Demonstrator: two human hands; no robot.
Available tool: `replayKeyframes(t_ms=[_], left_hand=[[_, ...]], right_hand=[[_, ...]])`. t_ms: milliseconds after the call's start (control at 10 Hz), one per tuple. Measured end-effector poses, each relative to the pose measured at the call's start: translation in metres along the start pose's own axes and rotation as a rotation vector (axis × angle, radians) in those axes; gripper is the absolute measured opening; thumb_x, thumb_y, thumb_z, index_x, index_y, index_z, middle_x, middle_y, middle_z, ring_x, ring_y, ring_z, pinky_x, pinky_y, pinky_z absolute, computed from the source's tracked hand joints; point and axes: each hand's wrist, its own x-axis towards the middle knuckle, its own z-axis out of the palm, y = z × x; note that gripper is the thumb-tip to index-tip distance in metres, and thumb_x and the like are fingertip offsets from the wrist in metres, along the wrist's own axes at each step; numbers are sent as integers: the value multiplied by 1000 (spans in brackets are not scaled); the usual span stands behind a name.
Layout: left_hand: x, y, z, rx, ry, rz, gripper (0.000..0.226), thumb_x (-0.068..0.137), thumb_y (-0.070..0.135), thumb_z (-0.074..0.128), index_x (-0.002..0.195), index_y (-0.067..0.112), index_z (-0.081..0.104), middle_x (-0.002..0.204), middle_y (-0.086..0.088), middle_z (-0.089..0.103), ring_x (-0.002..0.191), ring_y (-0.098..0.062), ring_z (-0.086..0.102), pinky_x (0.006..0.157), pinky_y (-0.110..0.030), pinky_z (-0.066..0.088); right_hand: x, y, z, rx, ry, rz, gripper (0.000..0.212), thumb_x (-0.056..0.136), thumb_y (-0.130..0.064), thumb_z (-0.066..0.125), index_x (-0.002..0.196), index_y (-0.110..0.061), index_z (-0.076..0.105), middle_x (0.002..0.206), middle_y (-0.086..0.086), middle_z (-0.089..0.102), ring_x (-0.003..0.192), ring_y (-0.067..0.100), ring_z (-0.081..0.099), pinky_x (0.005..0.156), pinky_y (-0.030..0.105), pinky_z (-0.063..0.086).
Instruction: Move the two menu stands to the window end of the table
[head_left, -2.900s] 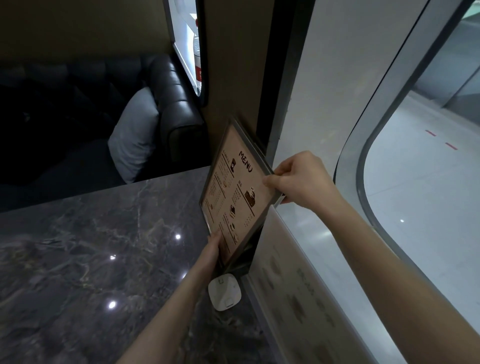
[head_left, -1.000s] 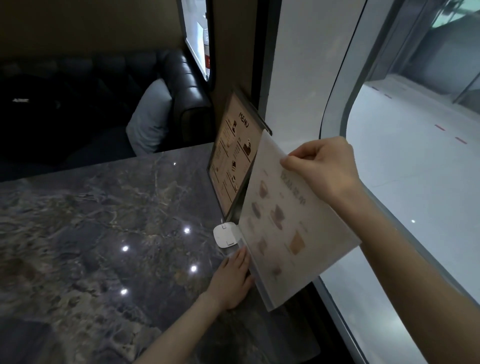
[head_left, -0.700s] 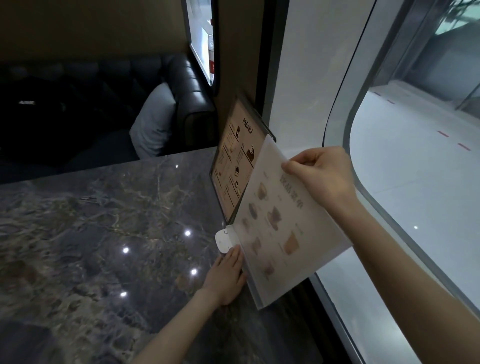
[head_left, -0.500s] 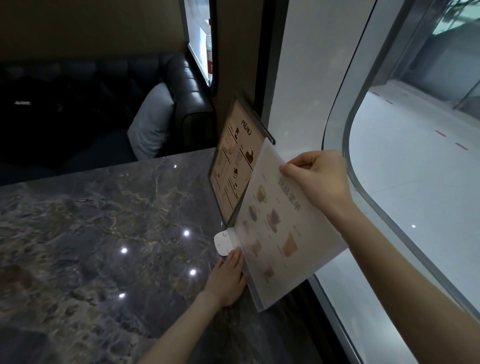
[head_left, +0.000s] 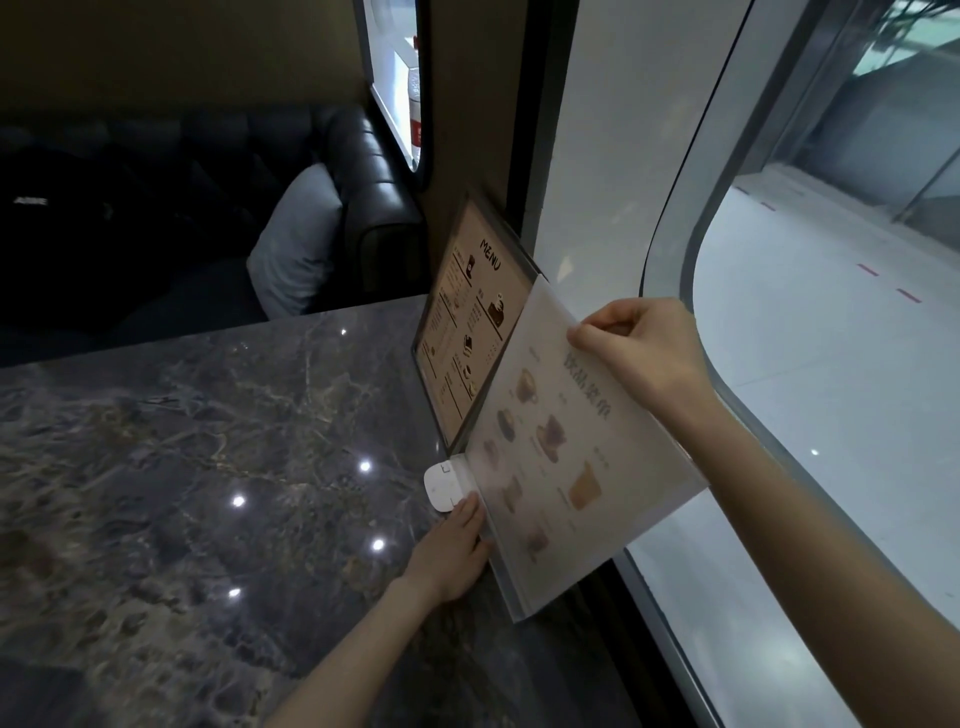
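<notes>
A brown menu stand (head_left: 470, 322) headed MENU stands upright at the window end of the dark marble table (head_left: 208, 467), against the wall. Just in front of it a pale, clear-plastic menu stand (head_left: 566, 452) with drink pictures stands tilted along the window edge. My right hand (head_left: 641, 348) pinches its top edge. My left hand (head_left: 452, 556) rests on the table with its fingers against the stand's lower edge.
A small white square device (head_left: 441, 486) lies on the table beside the pale stand's near corner. Behind the table are a black sofa (head_left: 363, 192) and a grey cushion (head_left: 296, 244). The window glass (head_left: 831, 364) runs along the right.
The brown stand was set down against the wall and let go. Both hands then took the pale stand. In the last half second it has barely shifted.
</notes>
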Motion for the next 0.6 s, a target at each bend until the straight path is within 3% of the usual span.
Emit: replayKeyframes(t_ms=[100,300,400,500,600], left_hand=[[-1,3,-7,-86,-3,-8,57,100,34,26,149,13,6,160,-2,0,147,-14,2,116,-25,4],[-3,6,-13,-185,13,1,54,100,32,29,149,13,13,160,-2,6,147,-14,5,117,-28,8],[-6,10,-20,-217,29,3,48,100,29,31,145,13,30,154,-3,28,143,-20,23,113,-29,20],[-7,6,-27,-261,83,-8,39,98,29,33,128,12,52,135,-7,54,127,-27,47,105,-33,37],[-11,7,-52,-270,141,-28,40,98,30,35,126,9,55,130,-12,59,120,-26,53,98,-32,40]], right_hand=[[2,-2,-1,-38,-43,-16,11,76,-17,65,83,-13,72,82,7,72,77,17,66,64,21,49],[2,-8,-3,-170,-132,-130,34,78,-23,68,109,-11,60,101,8,67,89,19,63,77,29,49],[-1,-12,-3,-246,-124,-202,44,80,-24,65,120,-11,51,112,8,63,100,19,59,83,30,48],[-4,-18,2,-356,-94,-317,43,84,-24,60,123,-11,49,121,9,60,109,21,57,89,35,49],[-6,-31,9,-464,-52,-409,39,86,-24,56,123,-11,49,122,10,60,109,22,57,87,35,49]])
